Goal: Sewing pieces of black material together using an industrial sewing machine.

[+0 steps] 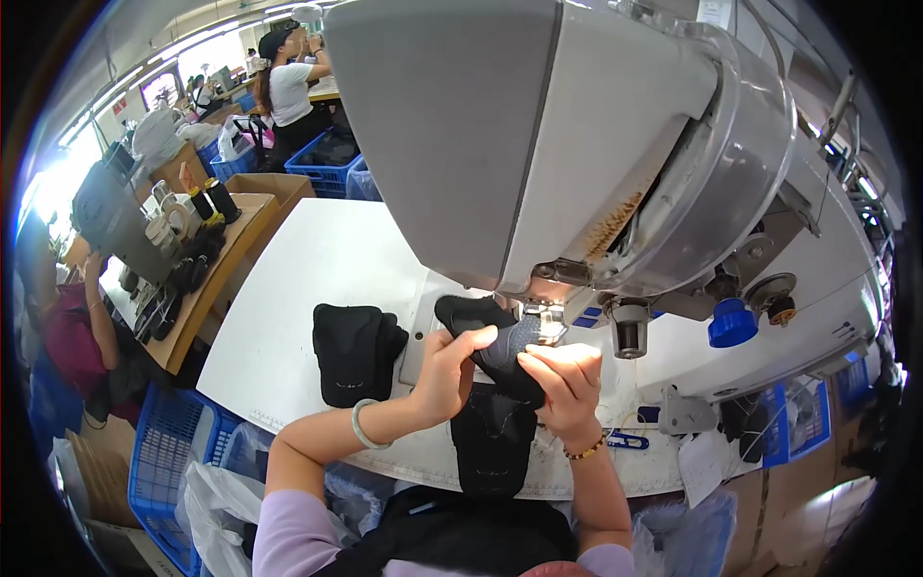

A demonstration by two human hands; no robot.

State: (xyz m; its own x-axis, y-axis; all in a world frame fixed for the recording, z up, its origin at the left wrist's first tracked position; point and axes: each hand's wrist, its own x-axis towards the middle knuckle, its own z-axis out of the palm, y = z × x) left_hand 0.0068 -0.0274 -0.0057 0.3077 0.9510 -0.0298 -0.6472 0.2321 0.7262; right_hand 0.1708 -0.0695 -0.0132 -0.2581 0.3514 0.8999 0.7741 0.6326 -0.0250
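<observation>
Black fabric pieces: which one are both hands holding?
The black piece beneath the sewing machine, pinched by the left hand and right hand; the left pile and the near-edge piece lie on the table.

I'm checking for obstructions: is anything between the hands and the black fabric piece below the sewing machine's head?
Nothing visible: the left hand and right hand hold the black fabric piece directly. The sewing machine overhangs it without separating them; the other black pieces lie left of it.
</observation>
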